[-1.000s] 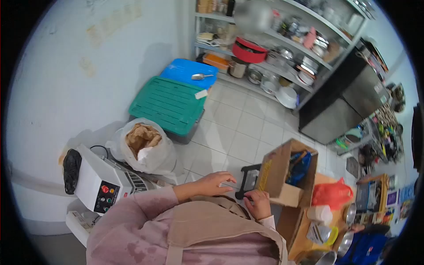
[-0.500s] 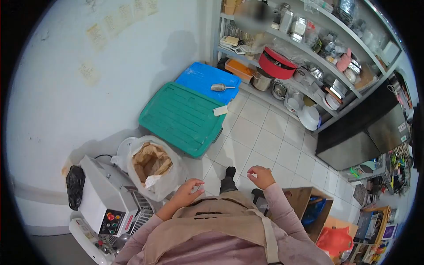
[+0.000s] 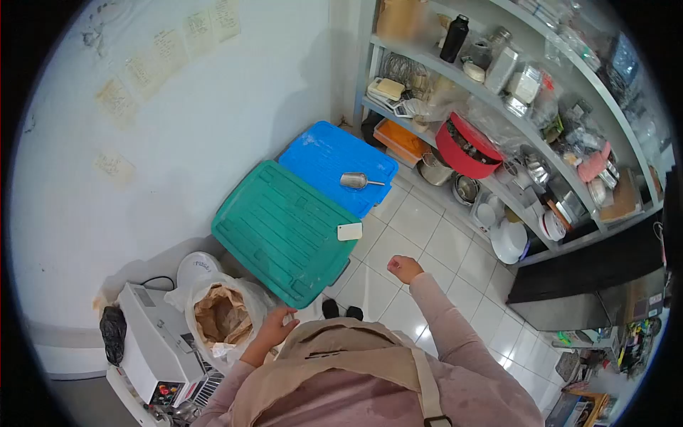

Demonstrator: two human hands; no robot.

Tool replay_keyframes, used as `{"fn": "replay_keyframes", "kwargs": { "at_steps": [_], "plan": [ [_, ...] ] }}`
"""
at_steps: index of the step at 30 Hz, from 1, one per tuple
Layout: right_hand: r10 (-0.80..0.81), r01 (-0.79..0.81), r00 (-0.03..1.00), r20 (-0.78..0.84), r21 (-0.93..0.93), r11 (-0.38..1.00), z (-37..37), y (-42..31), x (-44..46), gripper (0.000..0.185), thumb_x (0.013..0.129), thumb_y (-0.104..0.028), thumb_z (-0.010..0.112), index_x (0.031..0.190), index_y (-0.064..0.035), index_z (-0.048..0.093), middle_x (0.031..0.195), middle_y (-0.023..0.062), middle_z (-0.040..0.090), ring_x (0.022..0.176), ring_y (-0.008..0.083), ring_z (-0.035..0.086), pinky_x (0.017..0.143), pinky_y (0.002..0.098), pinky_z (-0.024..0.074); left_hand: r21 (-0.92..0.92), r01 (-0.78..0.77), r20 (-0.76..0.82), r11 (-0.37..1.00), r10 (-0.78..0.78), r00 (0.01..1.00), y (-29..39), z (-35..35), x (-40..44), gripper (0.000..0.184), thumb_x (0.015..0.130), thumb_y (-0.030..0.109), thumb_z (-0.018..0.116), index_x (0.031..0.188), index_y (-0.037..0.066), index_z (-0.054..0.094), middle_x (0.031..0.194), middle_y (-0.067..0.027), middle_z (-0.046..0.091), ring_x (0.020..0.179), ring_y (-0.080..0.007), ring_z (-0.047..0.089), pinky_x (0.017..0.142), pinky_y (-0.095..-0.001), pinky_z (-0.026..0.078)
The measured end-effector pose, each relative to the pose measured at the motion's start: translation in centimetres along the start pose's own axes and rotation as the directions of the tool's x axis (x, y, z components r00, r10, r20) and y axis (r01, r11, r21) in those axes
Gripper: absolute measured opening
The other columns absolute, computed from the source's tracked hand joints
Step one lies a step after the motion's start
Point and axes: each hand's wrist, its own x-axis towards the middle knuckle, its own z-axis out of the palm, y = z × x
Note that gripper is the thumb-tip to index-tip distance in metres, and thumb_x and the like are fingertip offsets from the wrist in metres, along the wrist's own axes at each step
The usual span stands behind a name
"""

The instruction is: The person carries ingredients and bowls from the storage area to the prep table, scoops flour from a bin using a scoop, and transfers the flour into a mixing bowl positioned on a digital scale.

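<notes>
Right hand [image 3: 406,270] being held curled above floor [image 3: 448,245], left hand [image 3: 273,329] being held open beside near corner of green lid [image 3: 281,228], its long axis being angled from wall [image 3: 263,78] to feet [image 3: 331,309]

From afar, I cannot read the wall notes [image 3: 168,50] beyond the left hand [image 3: 274,329]. Past the right hand [image 3: 406,269], a tan container [image 3: 398,18] blurs, its top cropped by my view's edge.
</notes>
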Motion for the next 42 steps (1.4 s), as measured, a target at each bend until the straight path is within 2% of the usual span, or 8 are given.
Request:
{"fn": "replay_keyframes", "kwargs": {
  "at_steps": [3, 11, 21, 28, 35, 38, 40, 42],
  "plan": [
    [0.062, -0.062, 0.997, 0.047, 0.005, 0.998, 0.5, 1.1, 3.3, 0.023, 0.079, -0.030, 0.057, 0.091, -0.0115, 0.063, 0.090, 0.0084, 0.065, 0.087, 0.0263, 0.062, 0.075, 0.0373, 0.0482, 0.132, -0.136, -0.062, 0.982, 0.145, 0.987, -1.9, -0.4, 4.1, 0.037, 0.078, 0.028, 0.067, 0.107, 0.009, 0.058, 0.102, -0.0136, 0.058, 0.092, -0.0292, 0.054, 0.079, -0.0400, 0.043],
    [0.108, -0.078, 0.966, 0.237, -0.132, 0.988, 0.2, 7.0, 12.6, 0.024, 0.078, -0.034, 0.060, 0.092, -0.0152, 0.063, 0.102, 0.0102, 0.061, 0.099, 0.0280, 0.057, 0.083, 0.0398, 0.0462, 0.412, -0.142, 0.063, 0.900, 0.127, 0.990, -3.3, -1.0, 18.0, 0.056, 0.069, 0.039, 0.072, 0.115, 0.011, 0.053, 0.120, -0.0118, 0.049, 0.113, -0.0327, 0.043, 0.093, -0.0456, 0.035],
    [0.245, -0.165, 0.958, 0.148, -0.415, 0.895, -5.7, 9.5, 37.1, 0.041, 0.074, -0.026, 0.066, 0.111, -0.0121, 0.055, 0.116, 0.0118, 0.052, 0.109, 0.0300, 0.050, 0.090, 0.0423, 0.0428, 0.502, -0.071, 0.345, 0.862, -0.124, 0.930, -3.3, 5.6, 39.3, 0.089, 0.065, 0.044, 0.074, 0.134, 0.007, 0.032, 0.136, -0.0134, 0.035, 0.130, -0.0321, 0.028, 0.104, -0.0451, 0.027],
    [0.142, -0.104, 0.989, 0.035, -0.516, 0.850, -3.2, 13.5, 50.2, 0.051, 0.076, -0.022, 0.062, 0.122, -0.0079, 0.045, 0.126, 0.0099, 0.047, 0.117, 0.0279, 0.046, 0.096, 0.0428, 0.0386, 0.515, -0.247, 0.368, 0.821, 0.048, 0.929, -1.8, 10.2, 49.9, 0.095, 0.066, 0.042, 0.074, 0.141, 0.014, 0.022, 0.142, -0.0116, 0.027, 0.134, -0.0314, 0.020, 0.107, -0.0486, 0.022],
    [0.296, -0.205, 0.951, 0.092, -0.528, 0.824, 0.9, 13.5, 54.5, 0.045, 0.081, -0.021, 0.056, 0.123, -0.0102, 0.044, 0.132, 0.0108, 0.045, 0.122, 0.0288, 0.044, 0.102, 0.0500, 0.0286, 0.534, -0.267, 0.291, 0.802, 0.122, 0.949, -3.8, 15.7, 53.6, 0.055, 0.076, 0.027, 0.062, 0.127, 0.016, 0.044, 0.135, -0.0103, 0.035, 0.129, -0.0296, 0.028, 0.104, -0.0484, 0.025],
    [0.451, -0.267, 0.863, 0.229, -0.550, 0.791, 3.1, 14.9, 56.2, 0.043, 0.081, -0.022, 0.055, 0.121, -0.0093, 0.045, 0.123, 0.0156, 0.052, 0.114, 0.0314, 0.051, 0.097, 0.0485, 0.0352, 0.444, -0.241, 0.257, 0.863, 0.136, 0.957, -5.1, 17.6, 53.2, 0.043, 0.076, 0.020, 0.059, 0.118, 0.016, 0.051, 0.124, -0.0078, 0.043, 0.119, -0.0278, 0.039, 0.098, -0.0476, 0.032],
    [0.415, -0.303, 0.889, 0.196, -0.428, 0.851, 4.0, 16.1, 56.0, 0.043, 0.082, -0.024, 0.053, 0.121, -0.0079, 0.045, 0.116, 0.0185, 0.056, 0.107, 0.0341, 0.055, 0.091, 0.0476, 0.0402, 0.429, -0.252, 0.301, 0.868, 0.126, 0.945, -5.8, 19.0, 53.2, 0.041, 0.075, 0.019, 0.059, 0.115, 0.016, 0.052, 0.116, -0.0060, 0.047, 0.110, -0.0263, 0.045, 0.093, -0.0466, 0.036],
    [0.324, -0.302, 0.944, 0.057, -0.242, 0.922, 5.5, 18.3, 55.5, 0.041, 0.083, -0.024, 0.054, 0.119, -0.0067, 0.046, 0.107, 0.0186, 0.060, 0.097, 0.0357, 0.058, 0.084, 0.0456, 0.0438, 0.415, -0.137, 0.162, 0.899, 0.075, 0.984, -5.2, 19.5, 52.5, 0.037, 0.078, 0.019, 0.057, 0.115, 0.017, 0.051, 0.110, -0.0059, 0.048, 0.105, -0.0266, 0.046, 0.090, -0.0444, 0.037]
  ]
}}
